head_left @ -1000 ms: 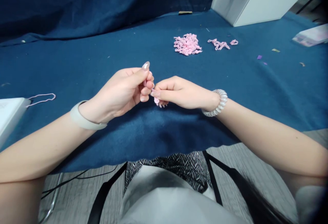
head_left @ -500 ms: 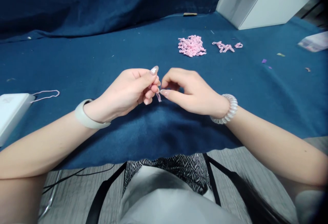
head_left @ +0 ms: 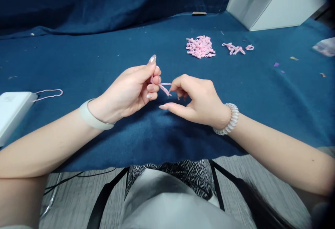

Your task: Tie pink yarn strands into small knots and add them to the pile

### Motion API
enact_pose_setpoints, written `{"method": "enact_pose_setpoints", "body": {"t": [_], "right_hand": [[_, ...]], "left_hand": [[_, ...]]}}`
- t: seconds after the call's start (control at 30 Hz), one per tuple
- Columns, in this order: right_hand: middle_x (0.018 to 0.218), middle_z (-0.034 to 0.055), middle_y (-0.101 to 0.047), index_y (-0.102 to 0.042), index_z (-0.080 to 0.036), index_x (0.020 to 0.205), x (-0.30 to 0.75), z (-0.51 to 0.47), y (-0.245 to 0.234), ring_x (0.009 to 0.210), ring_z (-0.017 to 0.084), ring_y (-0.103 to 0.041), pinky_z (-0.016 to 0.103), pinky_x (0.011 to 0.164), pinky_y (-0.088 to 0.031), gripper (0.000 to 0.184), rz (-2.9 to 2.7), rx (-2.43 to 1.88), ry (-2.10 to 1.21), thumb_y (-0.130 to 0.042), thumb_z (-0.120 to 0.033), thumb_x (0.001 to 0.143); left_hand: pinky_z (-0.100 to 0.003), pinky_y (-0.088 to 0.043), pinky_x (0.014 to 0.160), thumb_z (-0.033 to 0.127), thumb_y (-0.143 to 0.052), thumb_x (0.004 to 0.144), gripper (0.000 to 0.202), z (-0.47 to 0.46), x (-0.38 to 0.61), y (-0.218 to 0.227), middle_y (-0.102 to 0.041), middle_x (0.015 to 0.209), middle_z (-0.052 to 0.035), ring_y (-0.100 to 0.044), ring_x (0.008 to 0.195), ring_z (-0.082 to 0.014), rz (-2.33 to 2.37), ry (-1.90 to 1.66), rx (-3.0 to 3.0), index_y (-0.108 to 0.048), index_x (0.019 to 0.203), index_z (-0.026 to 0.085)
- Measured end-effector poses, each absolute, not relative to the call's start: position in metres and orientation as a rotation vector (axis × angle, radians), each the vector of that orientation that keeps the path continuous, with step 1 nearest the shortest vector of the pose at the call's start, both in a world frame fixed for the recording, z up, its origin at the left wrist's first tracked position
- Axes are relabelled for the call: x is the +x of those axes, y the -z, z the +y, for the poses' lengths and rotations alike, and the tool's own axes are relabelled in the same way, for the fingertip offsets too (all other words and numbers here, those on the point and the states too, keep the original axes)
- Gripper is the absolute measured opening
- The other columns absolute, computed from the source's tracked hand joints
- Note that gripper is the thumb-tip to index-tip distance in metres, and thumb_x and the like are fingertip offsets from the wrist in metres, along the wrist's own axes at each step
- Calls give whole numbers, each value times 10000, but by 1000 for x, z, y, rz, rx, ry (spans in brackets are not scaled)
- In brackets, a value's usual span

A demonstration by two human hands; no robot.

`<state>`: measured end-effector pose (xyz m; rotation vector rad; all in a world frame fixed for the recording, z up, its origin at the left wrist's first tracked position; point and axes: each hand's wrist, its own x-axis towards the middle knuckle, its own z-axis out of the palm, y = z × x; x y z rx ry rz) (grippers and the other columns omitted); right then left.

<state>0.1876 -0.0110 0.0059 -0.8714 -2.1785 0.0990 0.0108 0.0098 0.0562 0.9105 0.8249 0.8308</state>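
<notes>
Left hand (head_left: 127, 91) | curled fingers (head_left: 155, 81) gripping thin pink yarn strand (head_left: 164, 88) | right hand (head_left: 196, 101) | fingertips (head_left: 171, 90) pinching its other end, holding it taut | below pile of looped pink yarn (head_left: 200, 46)

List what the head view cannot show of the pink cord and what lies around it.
Pink cord: both ends hidden in the head view by the fingers of the left hand and right hand.
White box: cut off by the left edge.
Pink loop pile: loops too small to count.

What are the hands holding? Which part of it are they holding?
They hold a short pink cord. The left hand pinches one end in its fingertips, and the right hand pinches the other end.
</notes>
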Motion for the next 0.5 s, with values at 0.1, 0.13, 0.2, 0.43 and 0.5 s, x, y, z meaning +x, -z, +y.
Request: {"method": "enact_pose_setpoints", "body": {"t": [0.1,0.13,0.2,0.43,0.5], "right_hand": [[641,-20,-524,-557,-115,861,184,-14,-4,554,74,-471,213,554,-381,307,-2139,-917,-135,-650,-404,816],[626,-24,-516,-557,-115,855,182,-15,-4,543,71,-465,211,546,-372,280,-2130,-923,-135,-637,-383,829],[608,-27,-507,-554,-112,844,180,-16,-4,530,68,-456,209,535,-356,234,-2106,-931,-137,-612,-339,850],[621,-14,-537,-545,-131,780,179,-17,-7,515,68,-432,223,550,-320,159,-2114,-956,-137,-495,-231,893],[612,-15,-529,-542,-134,759,180,-17,-8,512,69,-417,226,550,-313,159,-2135,-963,-136,-493,-223,881]], "left_hand": [[-106,-301,401,256,-356,994,293,9,10,-55,-434,582,53,-393,424,14,808,-831,920,-453,755,115],[-104,-305,408,256,-352,994,290,9,10,-56,-436,586,54,-393,428,15,805,-828,928,-452,762,114],[-103,-317,424,251,-341,999,287,7,11,-57,-442,594,54,-391,441,17,801,-818,946,-449,772,113],[-132,-317,419,271,-357,1000,307,5,12,-61,-449,596,41,-387,449,5,819,-820,986,-455,760,107],[-140,-321,428,271,-356,1000,307,5,12,-61,-457,601,39,-392,451,2,833,-820,994,-461,763,107]]}}
